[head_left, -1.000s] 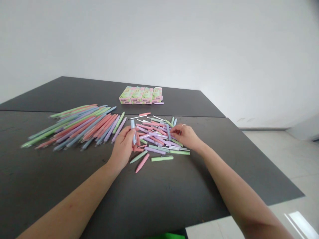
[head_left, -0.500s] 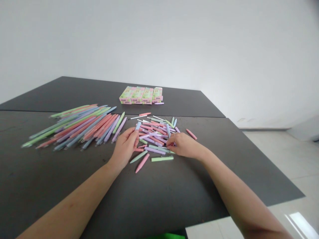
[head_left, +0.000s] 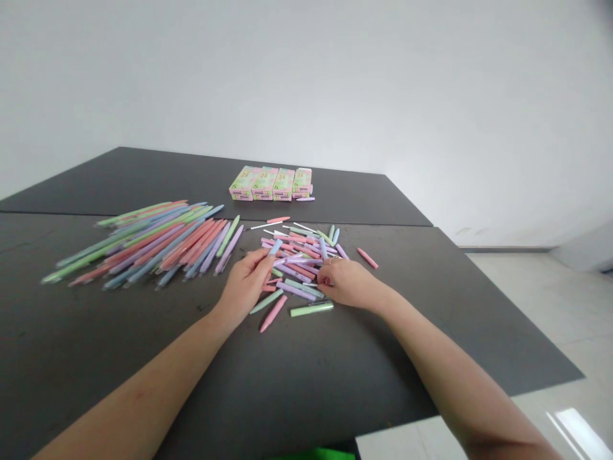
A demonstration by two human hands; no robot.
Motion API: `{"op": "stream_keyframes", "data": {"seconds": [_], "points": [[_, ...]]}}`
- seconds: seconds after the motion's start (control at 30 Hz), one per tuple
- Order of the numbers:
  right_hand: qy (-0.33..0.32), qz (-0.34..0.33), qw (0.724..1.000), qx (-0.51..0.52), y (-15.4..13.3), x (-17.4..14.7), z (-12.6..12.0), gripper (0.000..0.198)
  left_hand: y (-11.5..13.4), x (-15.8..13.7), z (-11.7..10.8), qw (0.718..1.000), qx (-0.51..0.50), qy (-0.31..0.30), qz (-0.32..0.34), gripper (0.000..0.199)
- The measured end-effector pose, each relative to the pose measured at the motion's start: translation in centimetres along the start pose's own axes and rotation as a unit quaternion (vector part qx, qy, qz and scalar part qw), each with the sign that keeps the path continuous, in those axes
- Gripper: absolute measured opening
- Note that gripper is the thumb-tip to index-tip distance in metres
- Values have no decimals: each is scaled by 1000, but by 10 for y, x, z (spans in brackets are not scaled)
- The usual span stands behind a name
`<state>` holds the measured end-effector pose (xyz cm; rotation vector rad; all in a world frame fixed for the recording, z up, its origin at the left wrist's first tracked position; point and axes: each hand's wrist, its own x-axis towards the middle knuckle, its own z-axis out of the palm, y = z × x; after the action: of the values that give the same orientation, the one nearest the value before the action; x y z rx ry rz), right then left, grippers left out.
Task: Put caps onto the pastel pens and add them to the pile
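Note:
Between the thumb and fingers of my left hand (head_left: 248, 276) is a light-blue pen barrel (head_left: 276, 246), its upper end sticking up past the thumb. My right hand (head_left: 348, 281) is closed at the right side of a pile of pastel pen parts (head_left: 299, 259). A thin white piece shows by its fingertips, but what they grip is hidden. Below the hands lie a green capped piece (head_left: 311, 310), a pink tapered barrel (head_left: 273, 314) and a grey-green one (head_left: 267, 301). White refills (head_left: 266, 225) lie at the pile's far edge.
Many long assembled pens (head_left: 158, 246) in several colours lie in a heap on the left. Small pink-and-green boxes (head_left: 263, 184) stand in a row farther back. One pink barrel (head_left: 367, 257) lies apart on the right of the dark table (head_left: 297, 383).
My left hand has moved slightly right with the blue barrel, which now leans more to the right. My right hand has shifted a little left and down at the pile.

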<state>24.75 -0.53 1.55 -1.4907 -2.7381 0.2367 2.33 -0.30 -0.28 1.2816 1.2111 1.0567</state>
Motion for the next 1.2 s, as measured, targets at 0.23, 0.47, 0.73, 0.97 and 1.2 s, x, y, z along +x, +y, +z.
{"op": "stream_keyframes", "data": {"seconds": [0.23, 0.47, 0.73, 0.97, 1.2], "points": [[99, -14, 974, 204, 15, -3, -8, 8, -1, -1, -2, 999, 15, -34, 0, 45], [105, 5, 825, 555, 10, -6, -11, 15, -9, -3, -2, 996, 15, -68, 47, 44], [200, -15, 728, 655, 5, 2, -9, 20, -2, -6, 0, 991, 39, -91, 94, 32], [244, -7, 680, 691, -2, 4, -5, 23, 3, -7, 0, 983, 61, -121, 128, 30], [227, -13, 678, 699, -2, 6, -2, 24, 4, -8, 0, 979, 75, -123, 145, 29]]}}
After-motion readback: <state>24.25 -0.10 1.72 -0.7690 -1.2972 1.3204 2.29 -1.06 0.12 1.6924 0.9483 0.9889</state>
